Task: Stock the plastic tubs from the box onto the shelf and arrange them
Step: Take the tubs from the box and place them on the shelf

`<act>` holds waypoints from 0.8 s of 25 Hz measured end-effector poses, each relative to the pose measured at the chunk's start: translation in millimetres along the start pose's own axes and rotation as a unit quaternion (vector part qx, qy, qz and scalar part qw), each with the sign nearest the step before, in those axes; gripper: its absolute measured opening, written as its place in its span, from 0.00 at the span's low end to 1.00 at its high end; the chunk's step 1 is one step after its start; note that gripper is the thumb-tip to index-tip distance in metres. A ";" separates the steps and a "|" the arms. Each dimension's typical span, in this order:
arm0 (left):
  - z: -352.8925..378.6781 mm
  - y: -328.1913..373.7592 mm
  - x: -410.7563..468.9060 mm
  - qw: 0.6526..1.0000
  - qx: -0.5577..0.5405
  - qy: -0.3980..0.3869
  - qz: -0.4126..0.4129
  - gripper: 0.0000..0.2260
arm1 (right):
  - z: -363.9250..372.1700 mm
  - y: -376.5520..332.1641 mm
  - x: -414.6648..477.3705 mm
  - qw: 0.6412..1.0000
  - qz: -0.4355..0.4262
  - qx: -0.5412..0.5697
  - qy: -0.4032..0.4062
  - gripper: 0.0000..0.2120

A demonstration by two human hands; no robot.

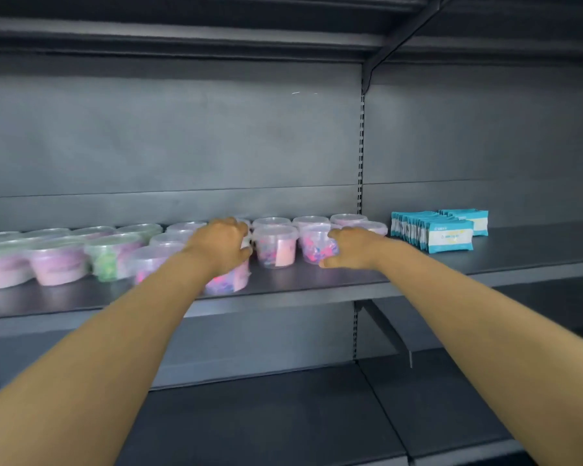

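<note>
Reaching onto the shelf (317, 285), the left hand (221, 245) grasps a front tub (229, 280) from above; the right hand (350, 247) clasps a second tub (313, 245) by its side.

Both arms reach onto the grey shelf (317, 289). The left hand (221, 245) grips the near tub (231, 280) from above, and the right hand (350, 247) curls round the right tub (313, 247). More lidded tubs (58, 264) fill the left side, and blue packets (450, 240) stand at the right.
</note>
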State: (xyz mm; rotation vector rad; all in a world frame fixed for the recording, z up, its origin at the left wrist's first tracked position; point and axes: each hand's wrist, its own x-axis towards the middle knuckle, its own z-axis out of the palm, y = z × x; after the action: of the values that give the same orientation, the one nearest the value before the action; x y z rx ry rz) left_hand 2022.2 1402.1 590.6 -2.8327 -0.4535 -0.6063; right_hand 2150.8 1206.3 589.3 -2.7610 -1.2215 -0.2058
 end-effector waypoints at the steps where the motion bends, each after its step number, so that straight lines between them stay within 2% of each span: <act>1: -11.0 -13.7 -21.1 1.000 0.015 -0.001 0.001 0.19 | -5.3 -21.8 -10.7 1.000 0.000 -0.017 0.001 0.23; 5: -49.7 -68.8 -109.8 0.999 0.042 -0.018 -0.002 0.20 | -10.2 -108.0 -53.9 0.998 -0.006 -0.069 0.003 0.27; 10: -68.5 -125.2 -201.0 0.998 0.030 -0.041 -0.029 0.17 | 16.5 -188.2 -99.9 0.997 -0.043 -0.069 0.002 0.29; 17: -44.3 -161.0 -330.1 0.990 0.012 -0.105 -0.094 0.20 | 79.0 -248.9 -155.7 0.994 -0.088 -0.055 -0.037 0.25; 20: -22.4 -158.8 -383.2 0.986 0.002 -0.127 -0.111 0.18 | 109.3 -262.1 -187.5 0.993 -0.098 -0.030 -0.065 0.20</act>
State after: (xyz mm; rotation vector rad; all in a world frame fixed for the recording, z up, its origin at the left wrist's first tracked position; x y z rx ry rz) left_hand 1627.7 1447.2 468.7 -2.8892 -0.8232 -0.2774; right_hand 1839.9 1262.8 463.0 -2.7413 -1.5448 -0.0815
